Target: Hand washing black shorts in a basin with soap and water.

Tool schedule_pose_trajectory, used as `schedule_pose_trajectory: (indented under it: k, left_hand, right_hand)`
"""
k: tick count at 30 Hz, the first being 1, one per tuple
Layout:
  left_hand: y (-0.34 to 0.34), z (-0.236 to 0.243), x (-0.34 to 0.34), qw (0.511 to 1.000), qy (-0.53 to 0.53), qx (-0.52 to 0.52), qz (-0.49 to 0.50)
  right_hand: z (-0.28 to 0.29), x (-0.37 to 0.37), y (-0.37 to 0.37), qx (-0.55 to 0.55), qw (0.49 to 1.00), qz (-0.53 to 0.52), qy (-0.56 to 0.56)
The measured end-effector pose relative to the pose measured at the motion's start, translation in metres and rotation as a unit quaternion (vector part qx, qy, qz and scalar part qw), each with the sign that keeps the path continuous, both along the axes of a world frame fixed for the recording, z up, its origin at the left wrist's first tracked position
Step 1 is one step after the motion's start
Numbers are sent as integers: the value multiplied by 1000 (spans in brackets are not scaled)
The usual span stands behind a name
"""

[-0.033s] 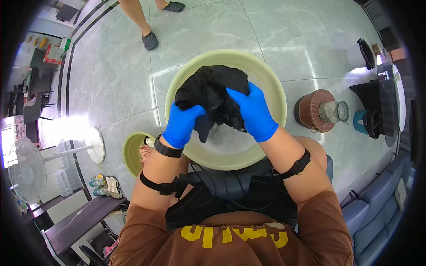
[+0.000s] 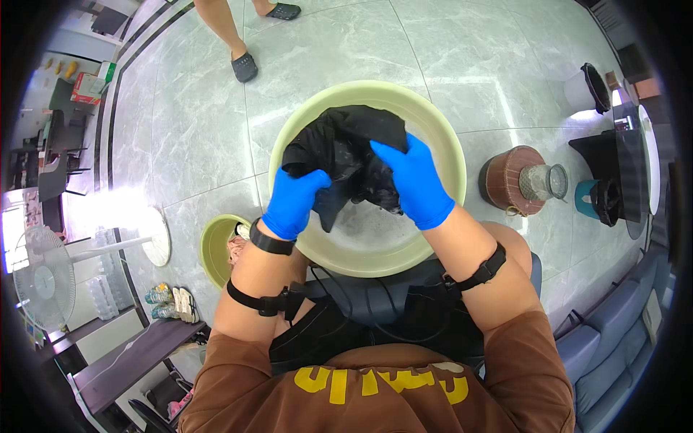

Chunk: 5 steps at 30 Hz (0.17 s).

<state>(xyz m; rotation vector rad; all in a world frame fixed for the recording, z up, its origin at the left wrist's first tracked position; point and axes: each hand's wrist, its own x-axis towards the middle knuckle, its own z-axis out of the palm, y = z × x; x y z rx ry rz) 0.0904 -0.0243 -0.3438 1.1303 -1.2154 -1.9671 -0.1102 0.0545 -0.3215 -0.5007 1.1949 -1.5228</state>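
Note:
A wet-looking black cloth garment (image 2: 346, 148) is bunched up over a large pale green basin (image 2: 452, 137). Cloudy water (image 2: 361, 234) shows in the basin below it. My left hand (image 2: 292, 202), in a blue glove, grips the garment's left side, thumb on top and fingers hidden under the fabric. On the other side my right hand (image 2: 417, 180), gloved the same way, is closed on the cloth with its thumb pointing inward. Folds hide most of the right fingers. What kind of garment it is cannot be made out.
At my left stands a smaller green basin (image 2: 210, 249) holding pinkish cloth (image 2: 236, 249). A white fan (image 2: 45, 281) is farther left. To the right are a brown wooden bucket-like stool (image 2: 498, 180) with a glass jar (image 2: 543, 182) and a blue bin (image 2: 586, 198). Another person's feet (image 2: 244, 66) are ahead.
My hands have spread very slightly apart, the left toward the left and the right toward the right. The black garment's folds have shifted a little between them.

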Motion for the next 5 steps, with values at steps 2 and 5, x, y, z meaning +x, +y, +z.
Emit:
schedule_pose_trajectory:
  k: [2,5]
  left_hand:
    - [-4,11,-1,999,38,20,2]
    - [-19,17,20,996,56,58,-32]
  right_hand:
    - [-6,-9,-2,-6,998,-9,-55]
    - [0,-29,-5,3,980,49,-191]
